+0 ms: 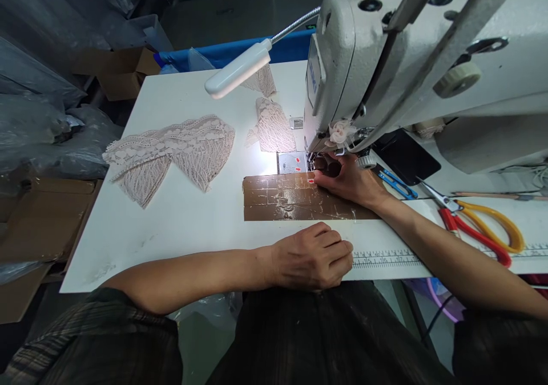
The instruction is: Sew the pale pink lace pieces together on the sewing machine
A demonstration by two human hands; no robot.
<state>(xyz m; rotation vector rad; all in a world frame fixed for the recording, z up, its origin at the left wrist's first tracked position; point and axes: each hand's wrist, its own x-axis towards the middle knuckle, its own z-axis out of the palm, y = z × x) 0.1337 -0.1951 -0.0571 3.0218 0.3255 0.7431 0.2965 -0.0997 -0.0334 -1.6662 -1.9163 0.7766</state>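
A white sewing machine (pixel 331 77) stands at the right with its needle area lit. My right hand (pixel 349 179) is at the presser foot, thumb and fingers curled together; whatever they pinch is too small and hidden to make out. Under that hand lies a brown taped strip (pixel 278 199), next to the metal needle plate (pixel 289 163). My left hand (pixel 314 256) rests in a loose fist at the table's front edge, with nothing showing from it. Beige lace pieces (pixel 175 140) lie at the left, and another lace piece (pixel 274 125) lies behind the plate.
A lamp (pixel 240 68) on a bendable neck hangs over the table (pixel 171 236). To the right lie a black phone (pixel 406 155), blue thread snips (pixel 398 184) and scissors (pixel 488 219) with red and yellow handles. A printed ruler (pixel 385 259) runs along the front edge.
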